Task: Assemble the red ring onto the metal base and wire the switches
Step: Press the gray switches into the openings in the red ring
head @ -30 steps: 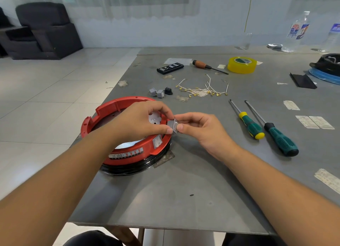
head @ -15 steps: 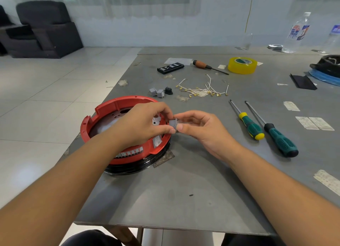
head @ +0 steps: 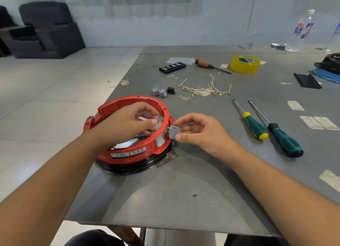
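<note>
A grey switch (head: 173, 132) is pinched by the right hand (head: 197, 133) beside the red ring (head: 128, 154) on the worktop (head: 184, 190), apparently for insertion; the ring's inside is steadied by the curled left hand (head: 128, 122).

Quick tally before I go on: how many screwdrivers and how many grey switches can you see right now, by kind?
Green-handled screwdrivers: 2
Brown-handled screwdriver: 1
Loose grey rocker switches on the grey table: 2
Grey switch pinched in the right hand: 1
Grey switch already fitted in the red ring: 1
Total: 7
</note>
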Motion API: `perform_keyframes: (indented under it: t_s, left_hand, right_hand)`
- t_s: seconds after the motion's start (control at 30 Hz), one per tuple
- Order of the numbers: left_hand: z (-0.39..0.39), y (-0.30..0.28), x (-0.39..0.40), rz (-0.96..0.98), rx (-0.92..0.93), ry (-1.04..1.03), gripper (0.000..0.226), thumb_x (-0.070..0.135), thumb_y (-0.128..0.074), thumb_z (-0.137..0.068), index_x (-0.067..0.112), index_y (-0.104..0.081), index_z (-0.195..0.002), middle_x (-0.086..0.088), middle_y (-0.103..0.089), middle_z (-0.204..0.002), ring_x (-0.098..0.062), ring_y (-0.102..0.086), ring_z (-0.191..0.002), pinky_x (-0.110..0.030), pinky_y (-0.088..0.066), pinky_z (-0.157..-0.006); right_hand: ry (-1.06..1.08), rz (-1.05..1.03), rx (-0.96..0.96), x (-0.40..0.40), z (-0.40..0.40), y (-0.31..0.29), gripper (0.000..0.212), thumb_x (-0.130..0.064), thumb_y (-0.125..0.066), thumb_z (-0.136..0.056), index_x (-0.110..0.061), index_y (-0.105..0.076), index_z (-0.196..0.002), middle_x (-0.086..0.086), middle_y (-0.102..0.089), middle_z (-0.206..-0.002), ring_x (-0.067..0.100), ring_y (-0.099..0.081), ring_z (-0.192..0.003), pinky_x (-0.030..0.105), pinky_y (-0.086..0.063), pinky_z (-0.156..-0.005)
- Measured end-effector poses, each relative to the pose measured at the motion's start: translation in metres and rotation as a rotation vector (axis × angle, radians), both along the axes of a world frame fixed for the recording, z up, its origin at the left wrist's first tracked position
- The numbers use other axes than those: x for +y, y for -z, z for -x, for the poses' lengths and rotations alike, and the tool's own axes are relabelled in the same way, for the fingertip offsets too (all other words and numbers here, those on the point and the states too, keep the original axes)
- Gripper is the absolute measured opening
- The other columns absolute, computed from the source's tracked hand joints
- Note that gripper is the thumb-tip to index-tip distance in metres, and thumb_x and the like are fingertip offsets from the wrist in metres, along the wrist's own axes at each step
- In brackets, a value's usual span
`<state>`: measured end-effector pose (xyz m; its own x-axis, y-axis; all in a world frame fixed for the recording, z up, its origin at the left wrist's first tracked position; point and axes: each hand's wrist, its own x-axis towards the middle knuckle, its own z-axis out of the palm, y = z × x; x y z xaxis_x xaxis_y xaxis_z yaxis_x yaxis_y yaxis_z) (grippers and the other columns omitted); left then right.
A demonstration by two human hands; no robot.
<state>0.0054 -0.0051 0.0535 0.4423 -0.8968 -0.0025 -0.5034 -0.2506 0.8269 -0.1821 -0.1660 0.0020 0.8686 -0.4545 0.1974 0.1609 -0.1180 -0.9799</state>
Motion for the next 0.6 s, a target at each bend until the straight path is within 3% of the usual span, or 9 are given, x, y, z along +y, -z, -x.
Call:
perform_keyframes:
  t_s: [0.23, 0.43, 0.6]
  left_hand:
    - [0.002, 0.001, 0.001, -0.092, 0.149, 0.06, 0.022, 0.016, -0.069, -0.1, 0.022, -0.072, -0.12, 0.0, -0.08, -0.11, -0.02, -0.077, -0.101, -0.026, -0.062, -0.086]
    - [0.004, -0.001, 0.001, -0.101, 0.26, 0.096, 0.023, 0.014, -0.064, -0.102, 0.022, -0.072, -0.122, 0.004, -0.08, -0.111, -0.012, -0.076, -0.104, -0.013, -0.057, -0.077]
    - [0.003, -0.001, 0.002, -0.129, 0.251, 0.114, 0.027, 0.018, -0.064, -0.103, 0.025, -0.07, -0.128, 0.006, -0.079, -0.116, -0.012, -0.076, -0.106, -0.022, -0.061, -0.087]
  right_hand:
    - [0.005, 0.108, -0.032, 0.008, -0.004, 0.006, 0.037, 0.005, -0.085, -0.074, -0.023, -0.075, -0.097, -0.008, -0.076, -0.098, 0.011, -0.068, -0.092, 0.024, -0.057, -0.084]
    - [0.028, 0.1, -0.088, 0.008, -0.007, 0.009, 0.04, 0.002, -0.084, -0.075, -0.03, -0.075, -0.097, -0.007, -0.074, -0.104, 0.011, -0.067, -0.098, 0.023, -0.055, -0.084]
    - [0.064, 0.137, -0.092, 0.011, -0.011, 0.013, 0.039, -0.004, -0.086, -0.073, -0.032, -0.074, -0.098, -0.007, -0.073, -0.102, 0.012, -0.069, -0.097, 0.023, -0.056, -0.084]
